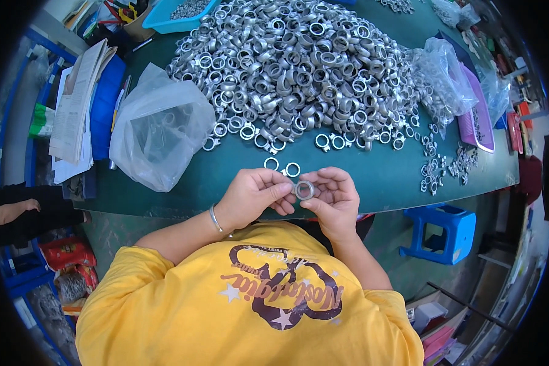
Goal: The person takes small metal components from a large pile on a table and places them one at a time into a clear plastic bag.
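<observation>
A silver metal ring (pixel 304 190) with a small lug on its left side is held between both hands, just above the near table edge. My left hand (pixel 255 194), with a bangle at the wrist, pinches the lug side between thumb and fingers. The fingers and thumb of my right hand (pixel 333 198) close on the ring's other side. Just beyond my fingers, a pair of loose rings (pixel 293 169) lies on the green table (pixel 183 192). Farther back rises a large heap of similar metal rings (pixel 299 67).
Left of the heap stands a clear plastic bag (pixel 158 128), beside papers (pixel 79 110) in a blue holder. At right are a filled bag (pixel 442 79), a purple basket (pixel 477 116) and small loose parts (pixel 433 174). A blue stool (pixel 442 232) stands below; another person's arm (pixel 12 210) shows at far left.
</observation>
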Demonstrator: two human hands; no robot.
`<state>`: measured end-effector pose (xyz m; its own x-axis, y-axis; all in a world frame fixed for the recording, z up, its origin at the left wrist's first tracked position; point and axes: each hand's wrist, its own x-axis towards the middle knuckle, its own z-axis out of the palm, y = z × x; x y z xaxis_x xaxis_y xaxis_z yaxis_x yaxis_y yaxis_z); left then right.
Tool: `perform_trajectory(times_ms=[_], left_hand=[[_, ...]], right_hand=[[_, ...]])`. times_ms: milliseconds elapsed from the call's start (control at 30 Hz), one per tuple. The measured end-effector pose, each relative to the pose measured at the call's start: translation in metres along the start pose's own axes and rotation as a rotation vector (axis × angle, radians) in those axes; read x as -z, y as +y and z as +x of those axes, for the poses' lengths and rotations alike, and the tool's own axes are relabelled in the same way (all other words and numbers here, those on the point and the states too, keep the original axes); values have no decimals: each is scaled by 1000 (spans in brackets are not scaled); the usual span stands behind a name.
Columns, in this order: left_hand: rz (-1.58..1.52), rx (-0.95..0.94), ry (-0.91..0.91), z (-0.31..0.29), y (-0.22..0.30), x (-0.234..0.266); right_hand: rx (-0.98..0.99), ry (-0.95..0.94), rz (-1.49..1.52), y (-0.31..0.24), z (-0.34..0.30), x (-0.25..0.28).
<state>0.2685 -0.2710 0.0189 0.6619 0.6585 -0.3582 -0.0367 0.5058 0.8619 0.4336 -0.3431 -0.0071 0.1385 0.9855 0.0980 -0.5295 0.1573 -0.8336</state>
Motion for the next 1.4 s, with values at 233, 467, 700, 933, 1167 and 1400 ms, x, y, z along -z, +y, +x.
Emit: perform_trajectory(times_ms=[233,467,700,933,1167,1400], left_hand=[[-96,158,-64,-2,-3,5],[-114,158,-70,-10,-3,14],[-941,-417,140,-30,43,59],[-1149,-563,334,-27,45,86],[-33,-14,183,-18,22,33],[190,-312,57,-1,-7,11]], right_hand=[[141,9,-323,5,0,-10],[228,-60,-722,-4,13,-15],[209,64,-1235,-1,34,2],[211,27,-1358,8,35,0],[347,112,-980,4,23,-10],[415,19,-851,1,17,-12]])
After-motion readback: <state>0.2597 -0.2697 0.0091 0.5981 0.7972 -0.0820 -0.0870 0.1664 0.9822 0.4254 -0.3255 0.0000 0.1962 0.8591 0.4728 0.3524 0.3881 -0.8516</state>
